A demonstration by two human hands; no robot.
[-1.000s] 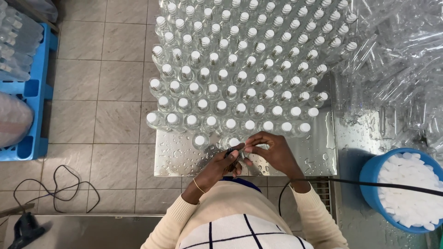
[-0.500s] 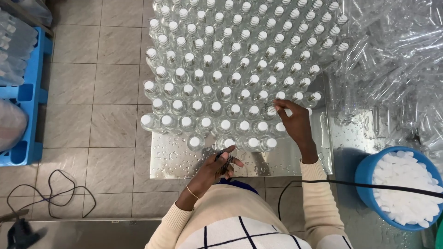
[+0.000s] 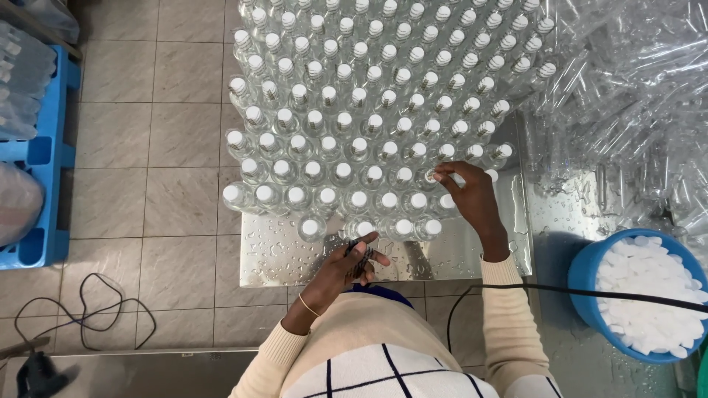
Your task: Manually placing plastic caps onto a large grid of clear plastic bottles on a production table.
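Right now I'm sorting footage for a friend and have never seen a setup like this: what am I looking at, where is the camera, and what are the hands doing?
There is no machine here, only a person working with bare hands. The single camera sits on the person's head and looks straight down.

On the wet shiny metal table stand many rows of clear bottles with white caps. The right hand reaches into the front rows, fingertips on a cap there. The left hand sits near the table's front edge and pinches something small and dark; I cannot tell what it is.

To the right is a round blue tub of white caps, with crumpled clear plastic wrap above it. A blue plastic pallet lies on the tiled floor to the left.
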